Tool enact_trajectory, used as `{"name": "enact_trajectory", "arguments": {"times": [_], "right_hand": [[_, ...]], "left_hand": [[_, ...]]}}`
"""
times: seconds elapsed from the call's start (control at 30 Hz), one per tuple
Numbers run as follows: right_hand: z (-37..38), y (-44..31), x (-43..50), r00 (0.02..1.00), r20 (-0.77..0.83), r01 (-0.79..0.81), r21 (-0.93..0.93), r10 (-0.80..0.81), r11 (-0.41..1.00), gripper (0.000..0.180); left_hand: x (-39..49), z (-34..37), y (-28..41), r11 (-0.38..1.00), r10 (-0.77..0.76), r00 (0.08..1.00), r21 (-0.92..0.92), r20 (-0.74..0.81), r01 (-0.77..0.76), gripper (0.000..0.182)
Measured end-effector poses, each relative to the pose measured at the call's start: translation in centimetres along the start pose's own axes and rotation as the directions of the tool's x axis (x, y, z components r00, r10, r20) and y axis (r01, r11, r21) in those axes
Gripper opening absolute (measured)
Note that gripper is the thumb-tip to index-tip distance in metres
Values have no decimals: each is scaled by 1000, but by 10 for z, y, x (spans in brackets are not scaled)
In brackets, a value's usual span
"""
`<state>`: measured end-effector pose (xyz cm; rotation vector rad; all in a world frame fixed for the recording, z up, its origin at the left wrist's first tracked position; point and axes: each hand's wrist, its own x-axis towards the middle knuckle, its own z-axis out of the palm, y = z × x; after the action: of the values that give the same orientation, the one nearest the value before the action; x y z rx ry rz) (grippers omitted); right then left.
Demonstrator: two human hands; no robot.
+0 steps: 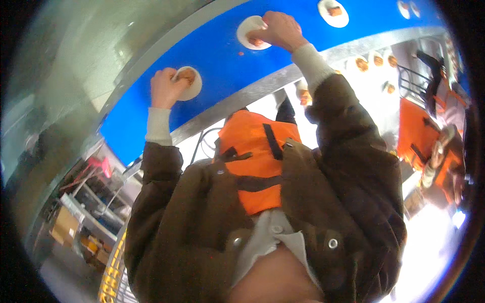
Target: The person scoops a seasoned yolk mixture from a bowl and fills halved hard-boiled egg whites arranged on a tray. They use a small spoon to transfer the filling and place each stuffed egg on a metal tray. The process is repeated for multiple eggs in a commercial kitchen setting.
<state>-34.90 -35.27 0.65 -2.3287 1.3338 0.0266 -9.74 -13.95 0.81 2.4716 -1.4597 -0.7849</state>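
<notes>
A blue conveyor belt [216, 72] carries pale round pieces that look like flatbreads, with reddish-brown filling on them. My left hand [165, 88] is at the left edge of the nearer left flatbread [194, 89], its curled fingers seeming to pinch the rim beside the filling. Farther right, my right hand [282, 31] reaches over the right side of another flatbread [248, 26], fingers closed at its edge and thumb by the filling. Some fingertips are hidden. Beyond it lies a third filled flatbread [338, 19], flat and untouched.
A metal rail [242, 92] borders the belt on my side. Filled rounds [362, 65] rest on a bright surface at the right, where a person in an orange apron [416, 132] stands. Shelving with a cardboard box [65, 226] is at lower left, near a yellow-edged basket [111, 280].
</notes>
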Motion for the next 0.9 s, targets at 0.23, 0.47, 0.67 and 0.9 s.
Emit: {"name": "enact_trajectory", "arguments": {"times": [0.23, 0.47, 0.67, 0.9], "right_hand": [[47, -77, -47, 940, -197, 309, 142, -279, 941, 42], [-6, 20, -123, 999, 1, -22, 832, 39, 554, 31], [-58, 259, -236, 877, 20, -144, 965, 480, 221, 30], [-67, 354, -245, 803, -472, -361, 100, 364, 927, 32]], "left_hand": [[-43, -12, -52, 985, -3, 999, -171, -39, -4, 31], [-65, -28, -11, 970, 56, 995, -242, 85, -34, 32], [-61, 84, 189, 547, 442, 784, -824, 436, 149, 24], [-51, 235, 386, 749, 454, 772, -659, 446, -60, 38]]}}
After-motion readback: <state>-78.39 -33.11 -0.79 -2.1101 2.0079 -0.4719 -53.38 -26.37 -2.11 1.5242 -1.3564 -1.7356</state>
